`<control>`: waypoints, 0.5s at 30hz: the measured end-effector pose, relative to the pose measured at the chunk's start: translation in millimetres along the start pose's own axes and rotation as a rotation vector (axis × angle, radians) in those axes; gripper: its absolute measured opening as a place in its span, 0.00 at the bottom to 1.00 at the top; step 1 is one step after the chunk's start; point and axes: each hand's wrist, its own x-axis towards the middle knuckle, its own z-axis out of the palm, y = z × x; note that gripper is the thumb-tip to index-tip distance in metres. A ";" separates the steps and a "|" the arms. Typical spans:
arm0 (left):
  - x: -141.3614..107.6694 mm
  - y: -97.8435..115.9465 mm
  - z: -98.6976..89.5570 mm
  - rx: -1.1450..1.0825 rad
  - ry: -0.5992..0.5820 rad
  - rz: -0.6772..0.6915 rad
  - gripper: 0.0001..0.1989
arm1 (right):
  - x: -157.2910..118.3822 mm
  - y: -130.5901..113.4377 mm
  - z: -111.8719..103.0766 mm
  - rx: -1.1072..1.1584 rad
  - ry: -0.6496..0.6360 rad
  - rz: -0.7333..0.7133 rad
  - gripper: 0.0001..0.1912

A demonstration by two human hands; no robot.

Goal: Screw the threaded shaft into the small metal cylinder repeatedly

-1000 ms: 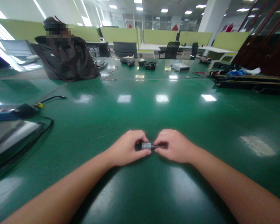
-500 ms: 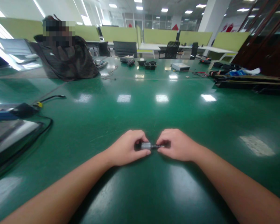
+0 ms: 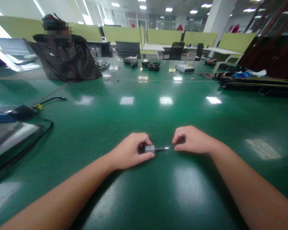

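Note:
My left hand [image 3: 133, 151] is closed round a short silver cylinder with a thin shaft [image 3: 149, 149], holding it between thumb and fingers just above or on the green table. The thin metal shaft sticks out to the right, bare and shiny near its tip. Just off that tip, my right hand [image 3: 190, 140] pinches a tiny dark coiled piece, which looks like a small spring [image 3: 174, 145]. Most of it is hidden by the fingertips. A dark part of the cylinder's left end sits inside my left hand.
The glossy green table [image 3: 124, 119] reflects the ceiling lights. At the left lie a blue-edged device [image 3: 1, 117] and a black cable [image 3: 49, 126]. A dark bag [image 3: 69, 64] stands at the back left. Farther off are a white box [image 3: 185, 68] and black bars [image 3: 254, 85].
My right hand has moved right and slightly up, away from the cylinder, drawing the dark coiled piece off the shaft. More bare shaft shows. My left hand has stayed in place.

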 end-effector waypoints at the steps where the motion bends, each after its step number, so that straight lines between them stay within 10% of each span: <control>1: -0.2 0.0 0.3 0.001 0.001 -0.001 0.11 | -0.3 2.2 -1.8 0.011 -0.009 0.024 0.06; 15: 0.9 0.3 0.3 0.002 0.004 0.001 0.10 | 2.3 -6.8 10.4 0.101 -0.002 -0.007 0.06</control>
